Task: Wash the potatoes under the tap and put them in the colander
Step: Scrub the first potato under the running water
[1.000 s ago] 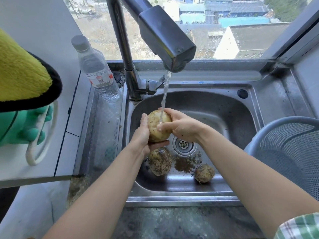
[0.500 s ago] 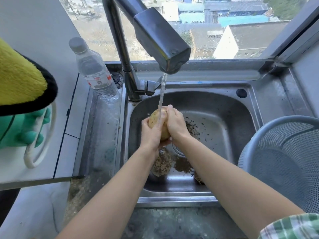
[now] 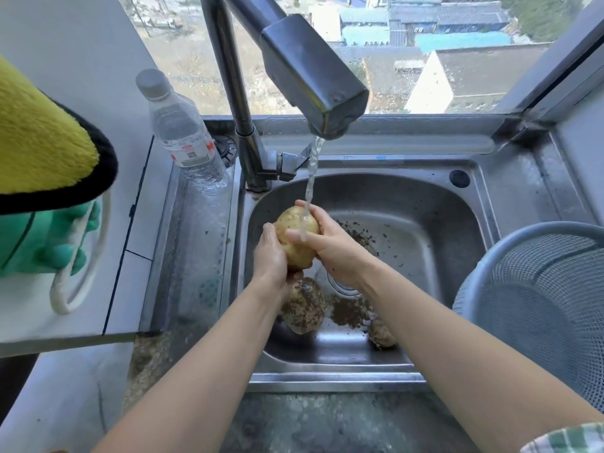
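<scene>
A yellowish potato point(image 3: 295, 237) is held over the steel sink point(image 3: 425, 204) under the running stream from the tap point(image 3: 313, 76). My left hand point(image 3: 271, 256) grips it from the left and below. My right hand point(image 3: 330, 243) grips it from the right, thumb across its front in the water. Two muddy potatoes lie on the sink floor: one point(image 3: 305, 307) below my left wrist, a smaller one point(image 3: 380, 335) partly hidden by my right forearm. The grey mesh colander point(image 3: 539, 289) stands at the right and holds nothing visible.
Loose dirt lies around the drain point(image 3: 343, 286). A clear plastic bottle point(image 3: 183, 132) stands left of the tap base. A yellow cloth point(image 3: 42, 138) and green rubber gloves point(image 3: 39, 240) hang at the far left. A window is behind the sink.
My hands have turned the potato under the stream; more of its front shows now, and my right thumb lies across it. The view has shifted slightly.
</scene>
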A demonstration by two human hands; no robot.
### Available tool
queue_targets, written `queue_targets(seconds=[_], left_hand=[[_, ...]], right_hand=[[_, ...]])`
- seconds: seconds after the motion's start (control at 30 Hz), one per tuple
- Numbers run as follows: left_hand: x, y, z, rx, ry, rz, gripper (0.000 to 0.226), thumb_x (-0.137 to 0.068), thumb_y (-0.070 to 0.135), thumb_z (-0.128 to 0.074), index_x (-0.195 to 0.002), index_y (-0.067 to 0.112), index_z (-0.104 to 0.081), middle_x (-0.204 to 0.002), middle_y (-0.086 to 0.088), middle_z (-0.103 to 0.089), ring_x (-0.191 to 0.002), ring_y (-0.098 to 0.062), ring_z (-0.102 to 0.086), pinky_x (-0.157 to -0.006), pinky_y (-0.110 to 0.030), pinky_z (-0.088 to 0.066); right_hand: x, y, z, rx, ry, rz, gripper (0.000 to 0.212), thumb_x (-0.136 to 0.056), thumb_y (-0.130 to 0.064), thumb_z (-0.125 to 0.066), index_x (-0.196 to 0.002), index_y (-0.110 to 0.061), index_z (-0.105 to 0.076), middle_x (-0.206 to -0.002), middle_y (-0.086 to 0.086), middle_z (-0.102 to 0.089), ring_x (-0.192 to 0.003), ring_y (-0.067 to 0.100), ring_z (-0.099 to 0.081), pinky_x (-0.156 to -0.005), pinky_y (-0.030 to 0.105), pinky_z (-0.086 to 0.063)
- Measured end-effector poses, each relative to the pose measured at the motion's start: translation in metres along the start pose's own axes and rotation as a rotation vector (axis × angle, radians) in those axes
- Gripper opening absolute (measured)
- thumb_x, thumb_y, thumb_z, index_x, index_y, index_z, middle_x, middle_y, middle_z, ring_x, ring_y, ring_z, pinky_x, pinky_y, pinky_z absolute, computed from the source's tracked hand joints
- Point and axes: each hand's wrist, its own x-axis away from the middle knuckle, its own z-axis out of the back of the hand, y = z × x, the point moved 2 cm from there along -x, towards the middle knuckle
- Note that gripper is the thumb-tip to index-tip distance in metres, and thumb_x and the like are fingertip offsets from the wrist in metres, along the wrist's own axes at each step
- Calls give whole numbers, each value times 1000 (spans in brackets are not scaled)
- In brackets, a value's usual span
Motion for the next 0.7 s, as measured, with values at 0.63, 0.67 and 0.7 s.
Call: queue_targets(seconds=[0.63,0.67,0.7], left_hand=[[4,-2,-18,316,-134,236,50,-79,62,-61,-97,17,-73,-110,-14,-70,-104,-29,-67,-89,-46,-58],[4,-1,-17,323,-130,249,50,-80,62,-60,-96,16,-72,-107,-14,-71,-102,-29,-67,-89,-46,-57],[4,0,-14,330,-123,270,50,-82,61,-59,-97,15,-71,-104,-15,-70,-98,-28,-67,-87,-44,-58]], right_hand=[[7,-11,-7,255,227,278,20,-82,-33,-71,-101,-28,-71,-106,1,-70,-106,18,-66,-94,46,-56],[5,-10,-6,271,215,265,24,-79,-33,-73,-103,-28,-71,-108,1,-70,-107,18,-66,-94,46,-55],[5,-9,-2,282,115,216,33,-78,-31,-75,-110,-30,-68,-114,2,-68,-110,19,-64,-96,45,-54]])
